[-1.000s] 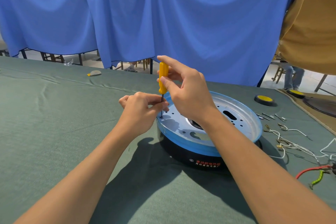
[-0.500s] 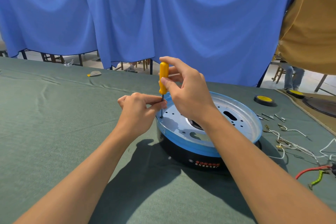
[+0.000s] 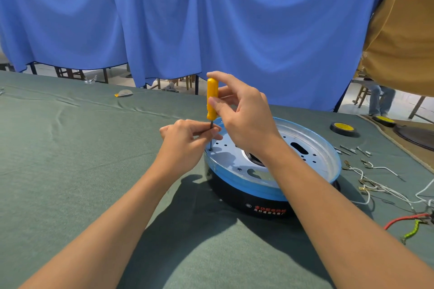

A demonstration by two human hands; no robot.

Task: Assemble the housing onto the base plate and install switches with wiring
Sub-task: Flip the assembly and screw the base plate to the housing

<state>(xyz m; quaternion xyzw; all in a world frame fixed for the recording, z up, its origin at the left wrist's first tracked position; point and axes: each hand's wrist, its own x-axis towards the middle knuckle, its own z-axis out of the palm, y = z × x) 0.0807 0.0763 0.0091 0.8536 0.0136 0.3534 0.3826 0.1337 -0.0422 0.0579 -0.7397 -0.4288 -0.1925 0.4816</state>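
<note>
A round silver base plate (image 3: pixel 312 159) with several holes and a blue film rim sits on a black housing (image 3: pixel 249 202) at the table's middle. A yellow-handled screwdriver (image 3: pixel 212 98) stands upright with its tip at a hole on the plate's left edge. My right hand (image 3: pixel 244 119) grips the yellow handle between thumb and fingers. Just below it, my left hand (image 3: pixel 185 141) pinches the metal shaft. White wires with brass terminals (image 3: pixel 373 185) lie to the right of the housing.
The table is covered in green cloth (image 3: pixel 70 159). A roll of black tape with a yellow core (image 3: pixel 341 128) and small metal parts (image 3: pixel 352 150) lie at the right, red and green wires (image 3: pixel 408 225) at the right edge. A blue curtain (image 3: pixel 187 19) hangs behind. A person's legs (image 3: pixel 380 101) show at the far right.
My right hand's fingers have shifted round the yellow handle, which stays upright on the same hole. My left hand keeps its pinch on the shaft.
</note>
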